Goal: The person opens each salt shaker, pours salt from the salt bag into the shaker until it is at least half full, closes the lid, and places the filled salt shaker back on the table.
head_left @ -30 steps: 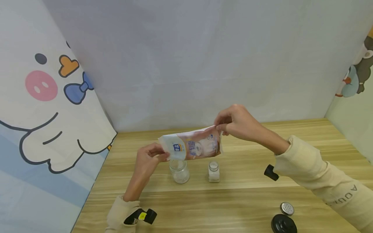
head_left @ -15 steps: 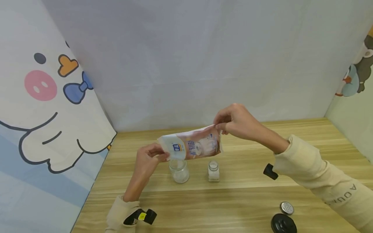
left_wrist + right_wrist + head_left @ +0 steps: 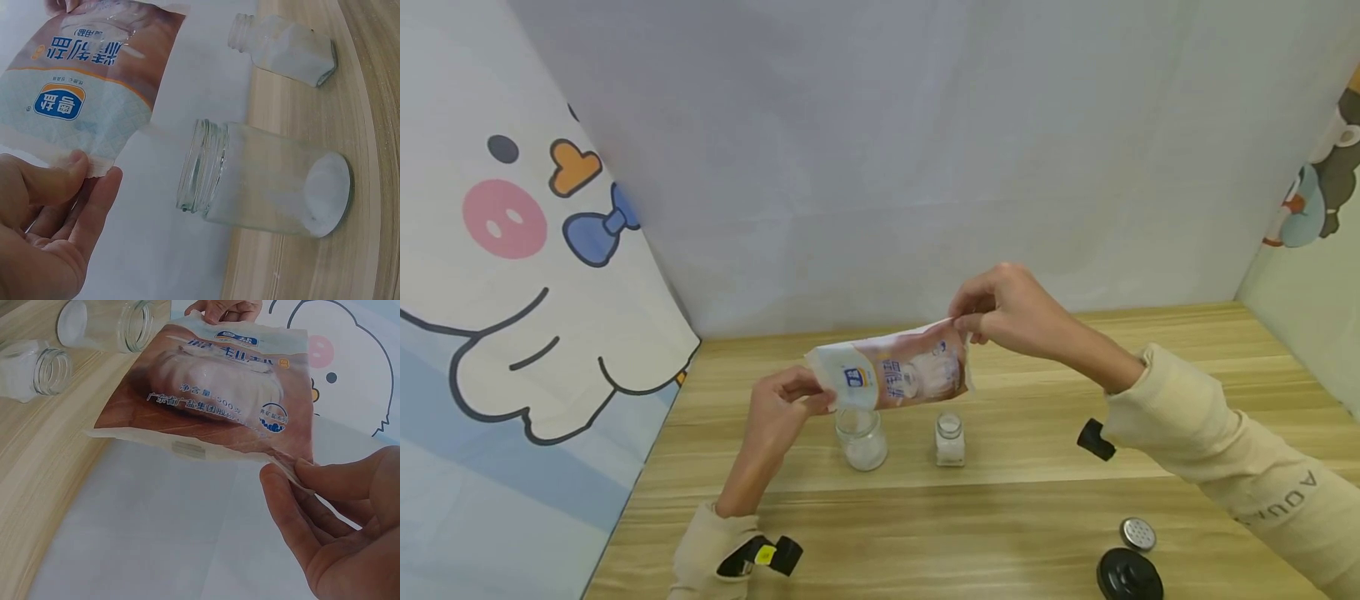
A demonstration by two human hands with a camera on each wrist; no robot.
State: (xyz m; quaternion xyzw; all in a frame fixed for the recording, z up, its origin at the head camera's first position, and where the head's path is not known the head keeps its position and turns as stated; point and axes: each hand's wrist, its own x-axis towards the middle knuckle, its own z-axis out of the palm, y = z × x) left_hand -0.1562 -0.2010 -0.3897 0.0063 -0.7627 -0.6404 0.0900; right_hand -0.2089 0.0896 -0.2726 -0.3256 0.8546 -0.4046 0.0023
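A salt bag (image 3: 917, 371), pink-brown and pale blue with printed lettering, is stretched between both hands above the table. At its pale blue left end, my left hand (image 3: 782, 417) pinches a corner between thumb and fingers. My right hand (image 3: 1011, 317) pinches the upper corner of the brown end, which sits higher. Below the bag's left end stands an open round glass jar (image 3: 275, 178) with white salt at its bottom; the bag overlaps its mouth in the head view. Right of it, a smaller open glass bottle (image 3: 294, 50) is mostly full of white salt.
A perforated metal shaker cap (image 3: 1138, 534) and a black lid (image 3: 1129, 575) lie at the front right of the wooden table (image 3: 985, 533). A pale curtain (image 3: 887, 167) hangs behind the table, and a cartoon-printed cloth (image 3: 550, 333) hangs at the left.
The right hand and the bag's brown end have risen very slightly. Both grips stay the same, and the jars have not moved.
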